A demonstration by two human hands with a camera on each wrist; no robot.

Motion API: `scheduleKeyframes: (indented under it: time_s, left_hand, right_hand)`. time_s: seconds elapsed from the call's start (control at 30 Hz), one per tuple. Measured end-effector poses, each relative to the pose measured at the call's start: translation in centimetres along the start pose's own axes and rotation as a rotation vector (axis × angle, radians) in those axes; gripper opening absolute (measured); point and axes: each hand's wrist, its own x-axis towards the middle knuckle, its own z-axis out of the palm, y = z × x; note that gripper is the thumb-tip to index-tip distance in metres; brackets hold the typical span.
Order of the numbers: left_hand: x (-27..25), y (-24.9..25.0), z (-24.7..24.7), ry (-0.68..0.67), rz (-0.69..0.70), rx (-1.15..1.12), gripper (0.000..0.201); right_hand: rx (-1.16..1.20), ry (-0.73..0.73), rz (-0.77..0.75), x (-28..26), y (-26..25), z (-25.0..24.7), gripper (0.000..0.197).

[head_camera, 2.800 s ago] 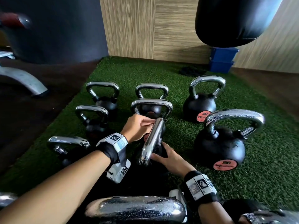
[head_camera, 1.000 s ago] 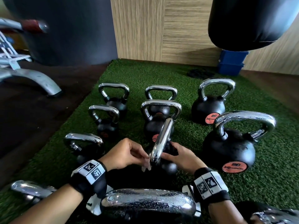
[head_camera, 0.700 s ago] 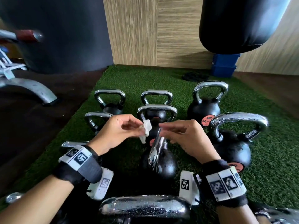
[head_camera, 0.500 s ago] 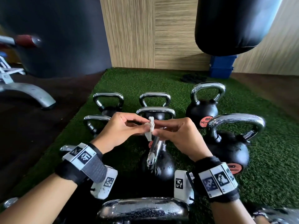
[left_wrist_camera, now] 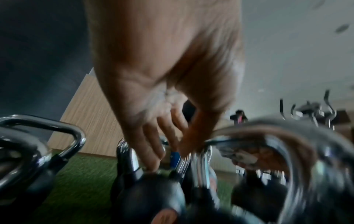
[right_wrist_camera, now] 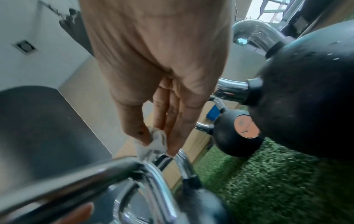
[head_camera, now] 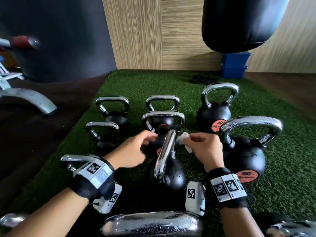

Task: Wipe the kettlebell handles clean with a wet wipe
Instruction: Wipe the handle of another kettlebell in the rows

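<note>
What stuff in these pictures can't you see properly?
- Left hand: motion-blurred in the head and left wrist views, so whether its fingers hold anything is unclear.
- Wet wipe: mostly bunched inside the right hand; its full shape is hidden.
- Nearest kettlebell handle: cut off by the head view's bottom edge.
- Labels on the big kettlebell: too small and blurred to read.
- Punching bag: its top is cut off.
</note>
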Motion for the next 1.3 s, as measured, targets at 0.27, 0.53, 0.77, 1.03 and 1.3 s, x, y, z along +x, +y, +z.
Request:
scheduleKeyframes:
  time_s: [0.27, 0.53, 0.77, 1.03, 1.3]
  left_hand:
    - [0.8, -1.3, 6.9, -0.260, 0.186, 0.132, 0.141]
    - [0.3, -0.2, 6.8, -0.213, 0.202, 0.073, 0.112]
    - [0.2, -0.6, 6.8, -0.205, 0.176, 0.093, 0.120]
    - [0.8, -1.5, 6.8, -0.247, 0.149, 0.172, 0.099]
    - [2.9, -2.6, 6.6, -0.290, 0.166, 0.258, 0.096]
  right_hand:
    - [-0.118, -0.136, 0.109, 0.5, 4.0, 3.5, 0.017]
    - [-0.023, -0.077, -0.013, 1.4, 2.6, 3.5, 0.012]
    - [-0.005, -0.050, -0.135, 1.4, 1.6, 3.4, 0.023]
    - [-0.032, -0.067, -0.448, -1.0, 0.5, 2.1, 0.029]
    - [-0.075, -0.181, -0.529, -0.8, -1.4, 1.3, 0.023]
